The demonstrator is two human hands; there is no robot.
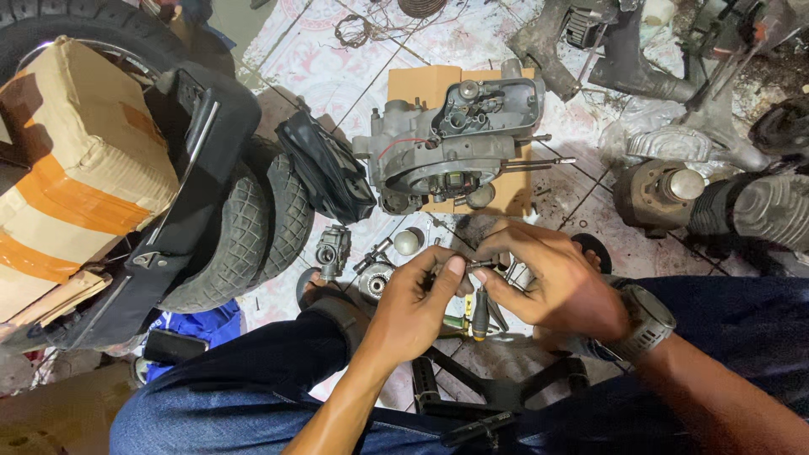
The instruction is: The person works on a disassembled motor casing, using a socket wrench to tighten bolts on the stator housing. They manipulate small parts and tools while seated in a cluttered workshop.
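**Both hands on a small metal part, above the floor**

The left hand [413, 307] and right hand [552, 282] meet at mid-frame over the tiled floor [337, 76]. Each grip is clamped, thumb against fingertips, on one small metal part [474, 265]. The part lies between the two hands, its long axis roughly left to right; the right hand's fingers cover more of it. Exact shape is too small to tell.

Count, as visible: one engine case [455, 139] on one sheet of cardboard [421, 82], well beyond the hands; two tyres [253, 227] at left; one taped box [76, 160]; one carburettor [333, 250] near the left hand; one screwdriver [479, 316] just below the hands; one wristwatch [645, 320] on the right wrist.
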